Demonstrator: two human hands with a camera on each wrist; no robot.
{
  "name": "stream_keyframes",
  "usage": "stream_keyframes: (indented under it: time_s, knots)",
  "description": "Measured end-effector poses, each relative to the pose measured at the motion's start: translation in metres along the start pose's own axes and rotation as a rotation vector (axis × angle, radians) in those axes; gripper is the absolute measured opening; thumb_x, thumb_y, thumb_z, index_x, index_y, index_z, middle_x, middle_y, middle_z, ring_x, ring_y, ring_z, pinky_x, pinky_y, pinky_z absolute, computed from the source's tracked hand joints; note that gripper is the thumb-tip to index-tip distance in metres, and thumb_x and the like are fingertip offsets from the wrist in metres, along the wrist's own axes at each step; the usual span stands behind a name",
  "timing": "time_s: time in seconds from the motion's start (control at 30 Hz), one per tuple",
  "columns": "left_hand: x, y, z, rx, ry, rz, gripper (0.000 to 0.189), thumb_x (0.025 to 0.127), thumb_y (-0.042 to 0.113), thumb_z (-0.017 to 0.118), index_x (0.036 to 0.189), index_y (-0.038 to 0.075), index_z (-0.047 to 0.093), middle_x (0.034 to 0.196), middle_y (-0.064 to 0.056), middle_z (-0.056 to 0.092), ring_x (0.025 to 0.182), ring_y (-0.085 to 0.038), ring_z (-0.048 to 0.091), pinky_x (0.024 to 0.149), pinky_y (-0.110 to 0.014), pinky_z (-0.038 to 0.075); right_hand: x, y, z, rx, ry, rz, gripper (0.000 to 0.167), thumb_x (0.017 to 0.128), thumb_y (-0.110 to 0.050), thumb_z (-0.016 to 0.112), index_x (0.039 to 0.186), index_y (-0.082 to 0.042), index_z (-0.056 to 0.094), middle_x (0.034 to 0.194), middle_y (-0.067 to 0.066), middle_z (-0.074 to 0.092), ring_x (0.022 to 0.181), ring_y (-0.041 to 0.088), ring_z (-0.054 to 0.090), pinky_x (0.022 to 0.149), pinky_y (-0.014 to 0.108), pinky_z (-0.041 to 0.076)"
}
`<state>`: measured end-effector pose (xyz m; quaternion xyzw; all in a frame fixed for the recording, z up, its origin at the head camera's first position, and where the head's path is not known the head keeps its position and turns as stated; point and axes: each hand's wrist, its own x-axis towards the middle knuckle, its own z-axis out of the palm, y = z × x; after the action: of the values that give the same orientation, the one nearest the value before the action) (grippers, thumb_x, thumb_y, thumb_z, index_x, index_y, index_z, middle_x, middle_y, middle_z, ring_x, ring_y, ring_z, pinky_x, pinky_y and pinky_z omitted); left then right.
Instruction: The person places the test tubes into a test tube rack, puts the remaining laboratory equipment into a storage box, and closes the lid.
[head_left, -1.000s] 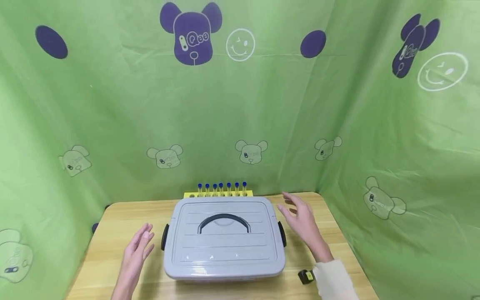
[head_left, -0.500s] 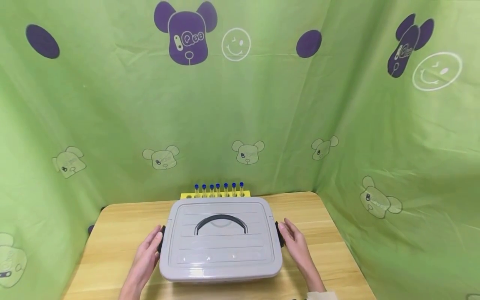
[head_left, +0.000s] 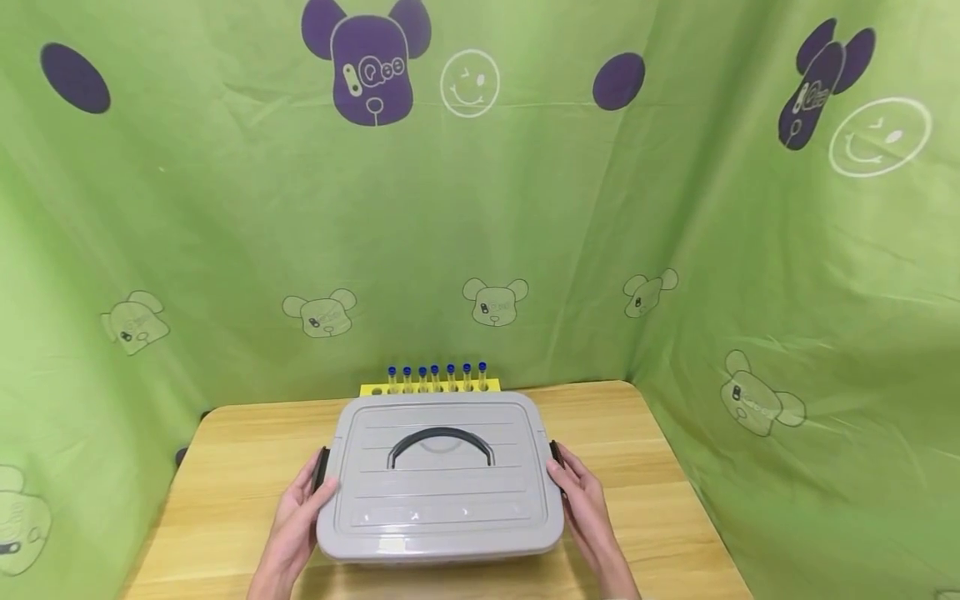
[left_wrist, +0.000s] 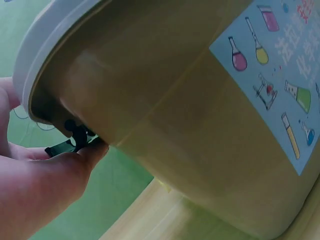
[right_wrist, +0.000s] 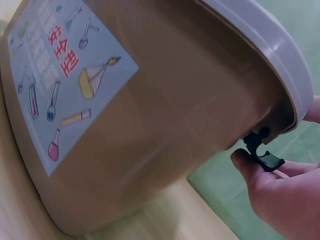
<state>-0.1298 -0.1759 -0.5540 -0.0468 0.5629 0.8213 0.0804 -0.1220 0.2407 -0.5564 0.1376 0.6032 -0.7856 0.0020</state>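
Grey box [head_left: 438, 479] sits mid-desk, slightly toward the near edge, lid [head_left: 442, 467] on, dark handle [head_left: 441, 443] lying flat on top. Desk [head_left: 232, 467] is light wood.

Left hand [head_left: 296, 517] comes in from the near edge, forearm angled up and inward, palm facing the box's left end. Fingers lie against the black left latch [head_left: 321, 468]; in the left wrist view the thumb tip [left_wrist: 92, 150] sits under the latch [left_wrist: 70, 142], just below the lid rim. Hand is narrow, curled on the latch.

Right hand [head_left: 585, 504] mirrors it at the box's right end, forearm rising from the near edge, palm turned inward. Fingers are on the right latch [head_left: 557, 457]; the right wrist view shows the thumb tip [right_wrist: 242, 162] touching the latch's [right_wrist: 262, 152] lower tab, with other fingers behind it. Also narrow, pinching the latch.

Both wrist views show the box's translucent wall carrying a pale blue label [right_wrist: 60, 85] with drawings of lab glassware.

Behind the box, at the far edge, a yellow rack [head_left: 431, 388] holds a row of blue-capped tubes [head_left: 437, 375], upright. Green printed cloth [head_left: 675, 250] hangs around the desk.
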Motion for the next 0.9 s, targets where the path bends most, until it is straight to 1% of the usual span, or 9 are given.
stream_keyframes:
  time_s: [0.13,0.23,0.3,0.33,0.4,0.53,0.63,0.77,0.9]
  knots:
    - [-0.001,-0.001,0.001,0.004,0.009,0.05,0.081,0.101,0.001,0.059,0.162,0.0,0.007,0.168,-0.02,0.015,0.123,0.007,0.053,0.108,-0.018,0.044,-0.002,0.001,0.001,0.054,-0.016,-0.038,0.072,0.098,-0.009,0.068,0.158,0.002,0.029,0.162,0.019,0.034,0.14,0.017,0.045,0.106,0.019,0.047]
    - [-0.002,-0.001,0.003,0.013,0.002,0.087,0.082,0.099,-0.003,0.059,0.162,-0.001,0.007,0.169,-0.02,0.011,0.13,0.006,0.048,0.109,-0.017,0.041,-0.004,0.0,0.002,0.065,-0.019,-0.068,0.07,0.097,-0.003,0.066,0.157,0.0,0.031,0.162,0.017,0.036,0.13,0.006,0.053,0.107,0.021,0.047]
    - [-0.002,0.0,0.004,0.027,0.005,0.096,0.085,0.096,-0.006,0.061,0.163,0.0,0.008,0.17,-0.018,0.011,0.136,0.003,0.043,0.111,-0.017,0.039,-0.005,-0.001,0.003,0.065,-0.016,-0.084,0.071,0.096,0.001,0.066,0.157,0.002,0.031,0.162,0.018,0.035,0.129,0.005,0.053,0.108,0.021,0.047]
    - [-0.002,0.001,0.005,0.038,0.005,0.097,0.087,0.095,-0.008,0.062,0.163,0.001,0.009,0.17,-0.017,0.011,0.141,-0.001,0.04,0.111,-0.017,0.039,-0.006,-0.002,0.004,0.064,-0.013,-0.089,0.071,0.096,0.002,0.065,0.157,0.003,0.03,0.162,0.019,0.034,0.132,0.008,0.052,0.108,0.021,0.046]
    - [-0.002,0.002,0.007,0.058,0.008,0.103,0.09,0.091,-0.011,0.064,0.163,0.001,0.011,0.17,-0.016,0.012,0.142,-0.003,0.037,0.111,-0.017,0.038,-0.007,-0.004,0.006,0.058,-0.001,-0.097,0.072,0.094,0.005,0.066,0.157,0.005,0.03,0.161,0.021,0.034,0.138,0.015,0.048,0.108,0.02,0.046]
    - [-0.002,0.003,0.01,0.119,0.015,0.121,0.093,0.087,-0.012,0.067,0.162,-0.001,0.012,0.169,-0.018,0.014,0.149,-0.018,0.031,0.11,-0.016,0.038,-0.007,-0.005,0.009,0.008,0.021,-0.124,0.074,0.092,0.009,0.068,0.155,0.008,0.031,0.161,0.024,0.034,0.148,0.03,0.035,0.11,0.019,0.043]
    - [-0.002,0.004,0.011,0.157,0.019,0.146,0.092,0.087,-0.012,0.067,0.161,-0.004,0.013,0.168,-0.022,0.015,0.15,-0.03,0.025,0.109,-0.014,0.038,-0.008,-0.004,0.01,-0.046,0.042,-0.131,0.074,0.091,0.007,0.07,0.155,0.007,0.033,0.161,0.022,0.035,0.147,0.03,0.036,0.108,0.017,0.043]
    - [-0.001,0.002,0.011,0.176,0.012,0.163,0.088,0.088,-0.014,0.064,0.16,-0.006,0.013,0.167,-0.025,0.015,0.15,-0.032,0.023,0.109,-0.014,0.038,-0.009,-0.003,0.012,-0.114,0.061,-0.141,0.072,0.093,0.005,0.07,0.155,0.005,0.034,0.161,0.021,0.036,0.147,0.029,0.037,0.106,0.014,0.043]
    - [0.0,0.002,0.011,0.172,0.01,0.157,0.086,0.09,-0.014,0.061,0.16,-0.005,0.011,0.168,-0.022,0.013,0.152,-0.035,0.018,0.11,-0.012,0.035,-0.009,-0.005,0.014,-0.167,0.049,-0.165,0.068,0.097,0.002,0.067,0.156,0.004,0.034,0.162,0.02,0.034,0.146,0.028,0.037,0.106,0.015,0.043]
